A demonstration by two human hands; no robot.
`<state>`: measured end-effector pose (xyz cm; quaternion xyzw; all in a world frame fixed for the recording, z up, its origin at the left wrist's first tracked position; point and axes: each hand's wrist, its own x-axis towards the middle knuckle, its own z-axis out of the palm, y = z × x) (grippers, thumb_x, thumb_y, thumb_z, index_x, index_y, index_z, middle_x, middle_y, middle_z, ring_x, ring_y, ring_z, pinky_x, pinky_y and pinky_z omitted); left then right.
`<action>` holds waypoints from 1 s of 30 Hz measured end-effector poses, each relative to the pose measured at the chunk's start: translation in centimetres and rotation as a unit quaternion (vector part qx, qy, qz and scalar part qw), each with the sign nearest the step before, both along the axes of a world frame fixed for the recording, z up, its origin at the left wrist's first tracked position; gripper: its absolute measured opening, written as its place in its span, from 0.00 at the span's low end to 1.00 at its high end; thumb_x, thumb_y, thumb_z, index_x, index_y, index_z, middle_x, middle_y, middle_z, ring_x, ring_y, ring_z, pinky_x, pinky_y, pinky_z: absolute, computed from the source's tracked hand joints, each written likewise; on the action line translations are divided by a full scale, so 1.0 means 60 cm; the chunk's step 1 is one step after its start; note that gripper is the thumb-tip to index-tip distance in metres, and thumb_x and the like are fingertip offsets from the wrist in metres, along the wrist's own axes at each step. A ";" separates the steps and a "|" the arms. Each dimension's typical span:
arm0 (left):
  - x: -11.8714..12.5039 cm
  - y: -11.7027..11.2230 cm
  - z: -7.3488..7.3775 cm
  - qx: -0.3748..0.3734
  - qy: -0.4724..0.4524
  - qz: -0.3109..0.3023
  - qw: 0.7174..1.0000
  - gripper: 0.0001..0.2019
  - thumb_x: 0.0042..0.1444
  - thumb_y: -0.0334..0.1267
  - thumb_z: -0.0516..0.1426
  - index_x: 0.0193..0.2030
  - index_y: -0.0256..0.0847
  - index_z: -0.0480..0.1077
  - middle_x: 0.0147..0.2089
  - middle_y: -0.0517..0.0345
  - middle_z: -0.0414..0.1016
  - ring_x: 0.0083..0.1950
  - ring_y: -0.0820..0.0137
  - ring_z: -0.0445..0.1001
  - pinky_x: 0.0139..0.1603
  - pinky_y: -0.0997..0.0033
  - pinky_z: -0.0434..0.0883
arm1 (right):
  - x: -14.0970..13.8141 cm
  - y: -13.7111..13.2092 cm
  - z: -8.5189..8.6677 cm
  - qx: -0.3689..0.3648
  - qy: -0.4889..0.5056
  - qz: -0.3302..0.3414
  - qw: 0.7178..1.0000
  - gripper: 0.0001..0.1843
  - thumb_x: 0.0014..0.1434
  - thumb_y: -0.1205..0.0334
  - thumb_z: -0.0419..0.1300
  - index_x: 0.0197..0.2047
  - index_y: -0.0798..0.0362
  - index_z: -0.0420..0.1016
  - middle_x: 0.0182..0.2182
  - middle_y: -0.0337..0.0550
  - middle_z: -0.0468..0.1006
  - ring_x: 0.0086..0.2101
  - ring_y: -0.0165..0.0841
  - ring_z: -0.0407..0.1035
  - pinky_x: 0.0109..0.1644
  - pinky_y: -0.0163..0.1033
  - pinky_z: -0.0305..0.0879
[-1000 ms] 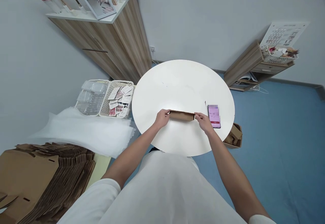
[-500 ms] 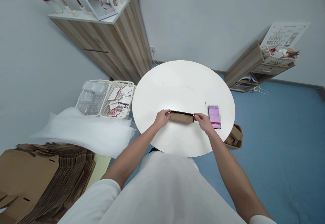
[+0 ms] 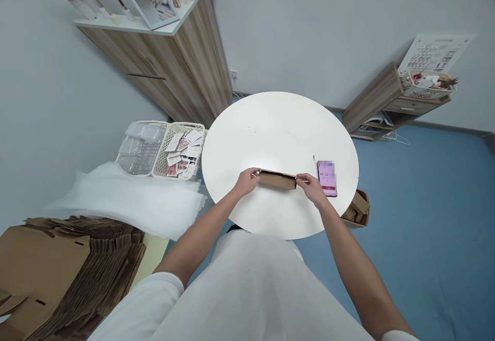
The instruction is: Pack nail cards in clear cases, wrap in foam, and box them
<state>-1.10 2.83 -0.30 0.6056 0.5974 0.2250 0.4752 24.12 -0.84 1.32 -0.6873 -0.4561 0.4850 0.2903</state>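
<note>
A small brown cardboard box (image 3: 277, 180) rests on the round white table (image 3: 270, 130), near its front edge. My left hand (image 3: 247, 181) grips the box's left end with curled fingers. At the box's right end my right hand (image 3: 311, 187) pinches it the same way. A phone (image 3: 327, 177) with a pink lit screen lies flat just right of my right hand.
Left of the table stand two white baskets (image 3: 180, 150) holding packets and clear trays, with white foam sheets (image 3: 127, 199) in front. A stack of flat cardboard blanks (image 3: 65, 269) lies at lower left. Folded boxes (image 3: 358, 208) sit on the blue floor right of the table. Wooden cabinets line the walls.
Both hands stay on the box's ends; the box has shifted only slightly and its top edge looks more closed than half a second ago.
</note>
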 end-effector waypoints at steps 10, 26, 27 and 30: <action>-0.004 -0.019 -0.018 -0.074 -0.059 0.028 0.995 0.17 0.47 0.40 0.55 0.45 0.40 0.67 0.41 0.54 0.69 0.32 0.75 0.69 0.31 0.75 0.68 | -0.006 -0.031 -0.030 -0.017 0.114 -0.051 0.992 0.21 0.43 0.52 0.61 0.40 0.51 0.68 0.37 0.44 0.72 0.35 0.32 0.68 0.39 0.40 0.67; -0.016 -0.091 -0.070 0.034 -0.017 -0.108 0.993 0.24 0.44 0.27 0.54 0.51 0.42 0.61 0.46 0.53 0.61 0.43 0.70 0.68 0.39 0.70 0.72 | -0.019 -0.111 -0.110 0.048 -0.016 0.008 0.999 0.18 0.45 0.60 0.57 0.42 0.50 0.67 0.42 0.43 0.68 0.34 0.32 0.67 0.40 0.43 0.67; -0.014 -0.098 -0.074 0.040 -0.015 -0.104 0.994 0.24 0.44 0.26 0.53 0.51 0.42 0.61 0.47 0.52 0.61 0.44 0.70 0.67 0.39 0.69 0.72 | -0.023 -0.117 -0.116 0.064 -0.025 0.009 0.998 0.17 0.45 0.60 0.57 0.42 0.50 0.66 0.42 0.44 0.68 0.34 0.32 0.67 0.41 0.44 0.67; -0.009 -0.119 -0.077 0.036 -0.007 -0.094 0.995 0.25 0.46 0.28 0.53 0.53 0.43 0.58 0.48 0.51 0.60 0.46 0.68 0.66 0.39 0.68 0.72 | -0.032 -0.135 -0.126 0.094 -0.039 0.020 0.995 0.17 0.47 0.59 0.55 0.42 0.51 0.66 0.44 0.46 0.66 0.37 0.33 0.67 0.43 0.44 0.66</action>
